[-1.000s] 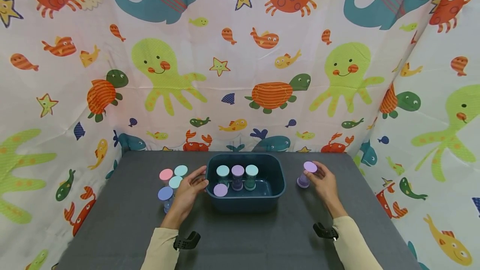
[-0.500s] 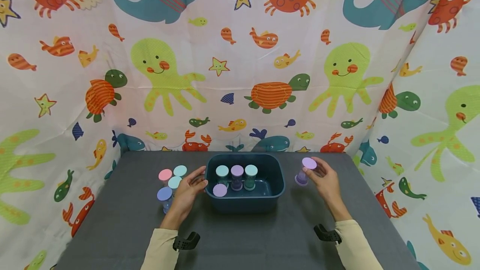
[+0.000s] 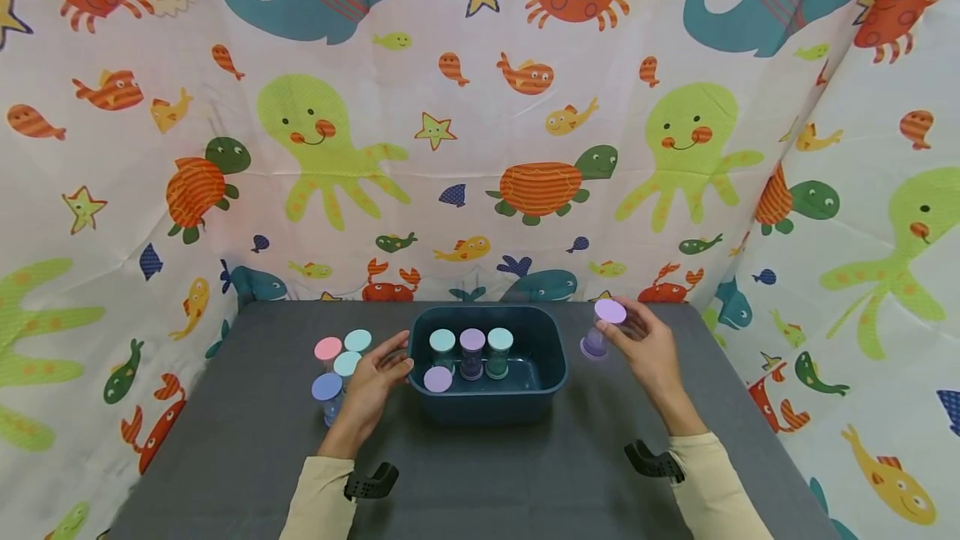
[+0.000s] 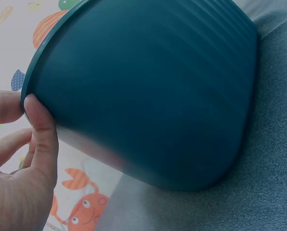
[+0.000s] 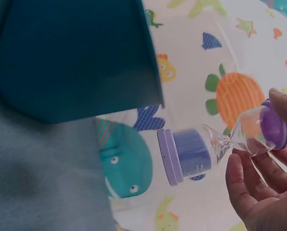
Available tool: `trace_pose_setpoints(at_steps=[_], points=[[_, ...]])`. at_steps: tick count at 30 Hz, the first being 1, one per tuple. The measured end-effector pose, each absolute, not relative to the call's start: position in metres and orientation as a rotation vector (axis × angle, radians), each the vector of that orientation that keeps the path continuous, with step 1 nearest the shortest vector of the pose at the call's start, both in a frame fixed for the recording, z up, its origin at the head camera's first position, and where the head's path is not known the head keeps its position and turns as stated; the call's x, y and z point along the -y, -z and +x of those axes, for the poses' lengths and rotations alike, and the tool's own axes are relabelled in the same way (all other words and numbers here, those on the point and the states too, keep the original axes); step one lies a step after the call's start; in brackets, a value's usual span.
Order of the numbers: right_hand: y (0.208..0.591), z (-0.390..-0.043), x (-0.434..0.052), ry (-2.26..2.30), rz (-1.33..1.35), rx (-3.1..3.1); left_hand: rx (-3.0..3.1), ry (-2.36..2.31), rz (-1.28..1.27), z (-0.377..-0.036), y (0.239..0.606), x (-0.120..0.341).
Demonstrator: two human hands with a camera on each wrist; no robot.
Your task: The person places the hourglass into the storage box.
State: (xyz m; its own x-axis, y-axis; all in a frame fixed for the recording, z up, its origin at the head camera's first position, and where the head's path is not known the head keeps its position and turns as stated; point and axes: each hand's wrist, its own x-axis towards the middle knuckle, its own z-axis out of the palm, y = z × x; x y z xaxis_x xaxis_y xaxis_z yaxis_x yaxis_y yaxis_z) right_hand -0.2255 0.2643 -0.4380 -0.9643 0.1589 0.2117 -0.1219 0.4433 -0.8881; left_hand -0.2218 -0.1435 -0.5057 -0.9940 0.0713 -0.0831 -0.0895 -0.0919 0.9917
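Observation:
My right hand grips a purple-capped sand timer by its upper end, thumb on one side and fingers on the other. Purple sand fills its lower bulb, and the timer hangs tilted to the right of the dark blue bin. At the bin's left rim my left hand holds on, its thumb against the outer wall and a fingertip at the edge. Inside the bin stand a teal-capped timer, a purple-capped one and another teal one, with a lilac cap in front.
Left of my left hand stand more timers on the grey table: pink-capped, blue-capped and teal-capped. A sea-animal curtain hangs behind and beside the table.
My right hand has lifted the purple sand timer and carried it left and slightly away from me, nearer the bin. The left hand has stayed at the bin's rim.

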Motion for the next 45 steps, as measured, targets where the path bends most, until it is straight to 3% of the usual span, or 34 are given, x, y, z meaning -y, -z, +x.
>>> trace_pose_setpoints(at_steps=[17, 45], points=[[0.411, -0.219, -0.239, -1.573, 0.14, 2.353, -2.046, -2.236, -0.044, -0.222, 0.506, 0.143], [0.431, -0.224, -0.192, -1.672, 0.469, 2.488, -2.039, -2.234, -0.051, -0.224, 0.506, 0.143]])
